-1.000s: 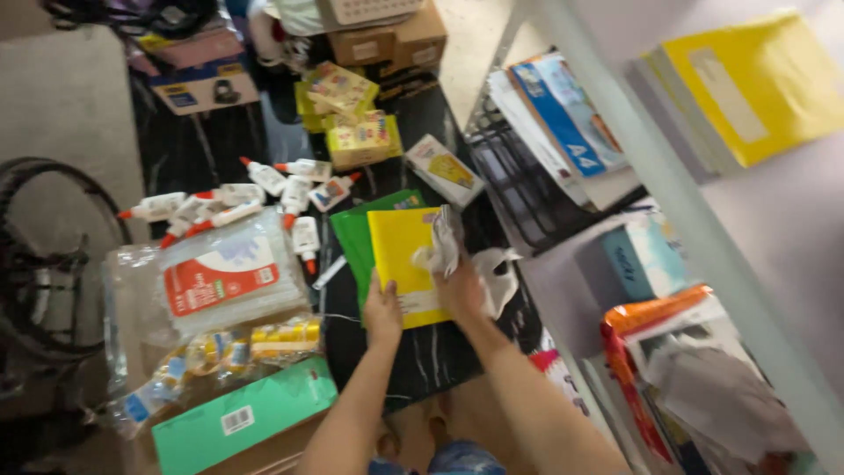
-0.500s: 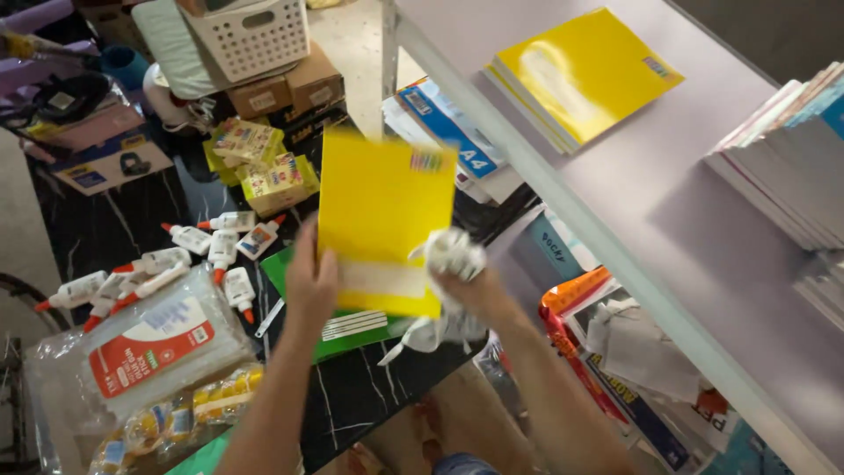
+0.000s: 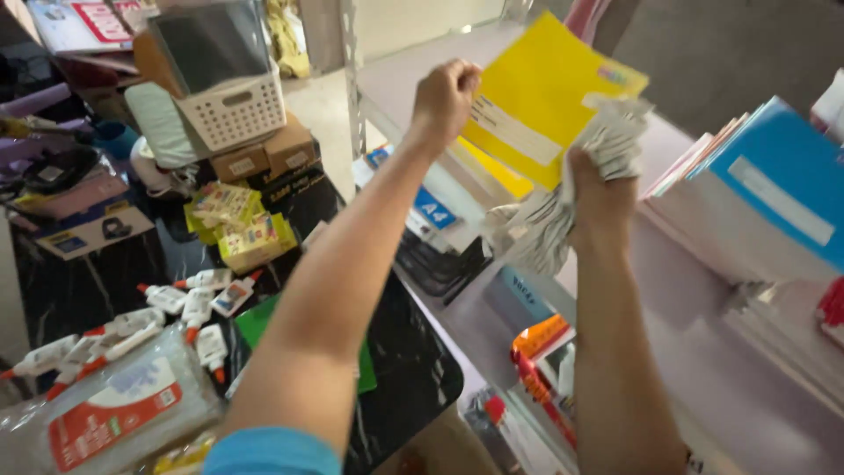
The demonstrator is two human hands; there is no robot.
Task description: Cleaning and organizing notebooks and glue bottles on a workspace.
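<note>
raised higher — bright yellow notebook, white-labelled.

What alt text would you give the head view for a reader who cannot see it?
The left hand holds a yellow notebook raised over a grey shelf, while the right hand clutches a crumpled white cloth against it. Blue notebooks stand at right; glue bottles lie on a black table below.
</note>
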